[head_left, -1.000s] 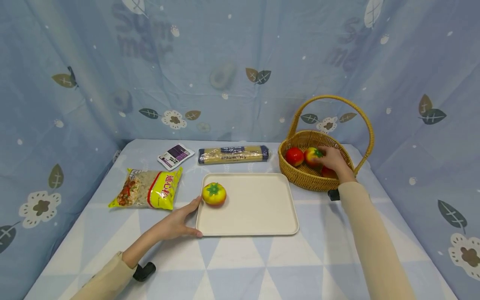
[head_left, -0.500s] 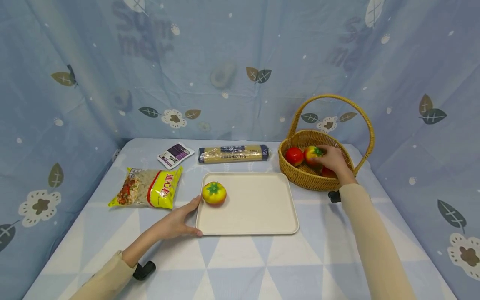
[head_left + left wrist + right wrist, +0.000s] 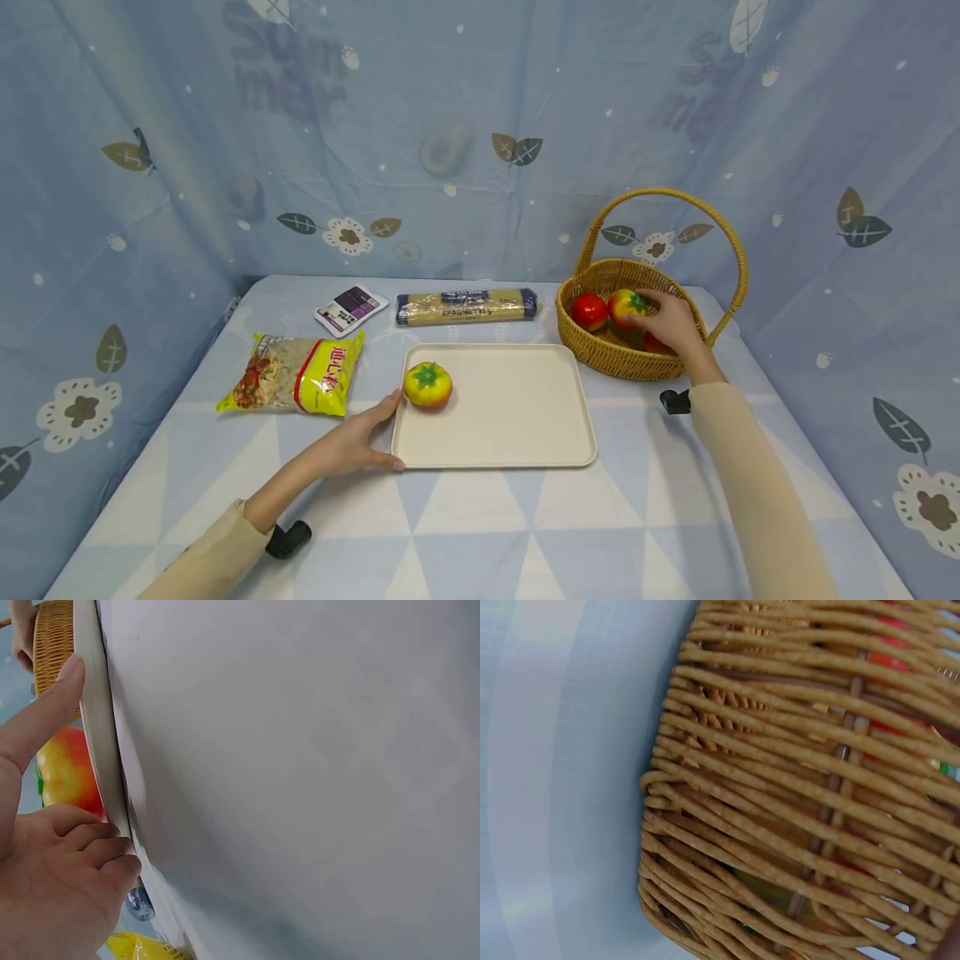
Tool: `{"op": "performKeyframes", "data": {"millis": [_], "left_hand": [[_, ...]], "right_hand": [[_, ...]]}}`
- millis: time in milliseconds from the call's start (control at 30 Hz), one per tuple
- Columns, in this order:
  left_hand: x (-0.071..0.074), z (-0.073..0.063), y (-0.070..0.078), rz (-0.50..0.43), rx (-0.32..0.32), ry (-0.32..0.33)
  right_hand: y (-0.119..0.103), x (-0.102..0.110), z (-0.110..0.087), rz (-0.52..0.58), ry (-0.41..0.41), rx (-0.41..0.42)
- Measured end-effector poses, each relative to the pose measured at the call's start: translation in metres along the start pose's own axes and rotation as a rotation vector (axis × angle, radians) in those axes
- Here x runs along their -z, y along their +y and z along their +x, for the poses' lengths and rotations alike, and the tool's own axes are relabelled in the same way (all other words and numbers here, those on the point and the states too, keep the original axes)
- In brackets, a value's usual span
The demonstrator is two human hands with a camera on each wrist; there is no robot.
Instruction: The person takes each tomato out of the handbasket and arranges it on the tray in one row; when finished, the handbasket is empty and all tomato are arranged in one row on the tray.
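Observation:
My left hand (image 3: 348,443) rests against the left edge of a cream tray (image 3: 517,408), thumb and fingers spread apart. On the tray, near that hand, sits a yellow-red toy tomato (image 3: 427,387) with a green top. The left wrist view shows the thumb and fingertips touching the tray's rim (image 3: 101,720). Inside the wicker basket (image 3: 607,360), my right hand (image 3: 671,321) pinches another yellow-red tomato (image 3: 622,307) by its right side. A red tomato (image 3: 588,312) lies left of it, and a further red one (image 3: 656,344) is partly hidden below the hand.
Behind the tray lies a spaghetti pack (image 3: 467,307). To the left are a yellow-ended pasta bag (image 3: 288,375) and a small white-and-purple pouch (image 3: 350,311). The basket's tall handle (image 3: 667,193) arches over its opening. A patterned curtain (image 3: 480,167) encloses the table.
My right wrist and forearm have shifted slightly right and turned, while the fingers stay at the tomato in the basket. The left hand and the tray stay put.

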State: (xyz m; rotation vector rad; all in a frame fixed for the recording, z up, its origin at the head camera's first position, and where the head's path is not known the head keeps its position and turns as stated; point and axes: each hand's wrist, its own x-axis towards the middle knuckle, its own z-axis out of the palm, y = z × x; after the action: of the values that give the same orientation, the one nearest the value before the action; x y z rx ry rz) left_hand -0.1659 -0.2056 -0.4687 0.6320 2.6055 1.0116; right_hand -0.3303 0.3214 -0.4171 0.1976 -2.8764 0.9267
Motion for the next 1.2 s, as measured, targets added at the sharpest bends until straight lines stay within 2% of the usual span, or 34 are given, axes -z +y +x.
{"op": "performKeyframes", "data": {"millis": [267, 633, 867, 1200], "left_hand": [[0.0, 0.001, 0.0, 0.016, -0.015, -0.002], [0.001, 0.0, 0.001, 0.032, -0.036, 0.008], [0.001, -0.001, 0.001, 0.03, -0.03, 0.008], [0.001, -0.002, 0.002, 0.031, -0.023, 0.011]], "right_hand": [[-0.009, 0.001, -0.014, 0.039, 0.051, 0.018], [-0.02, 0.001, -0.026, 0.066, 0.111, 0.134], [-0.036, 0.001, -0.035, 0.084, 0.145, 0.157], [-0.053, -0.006, -0.043, 0.087, 0.223, 0.281]]}}
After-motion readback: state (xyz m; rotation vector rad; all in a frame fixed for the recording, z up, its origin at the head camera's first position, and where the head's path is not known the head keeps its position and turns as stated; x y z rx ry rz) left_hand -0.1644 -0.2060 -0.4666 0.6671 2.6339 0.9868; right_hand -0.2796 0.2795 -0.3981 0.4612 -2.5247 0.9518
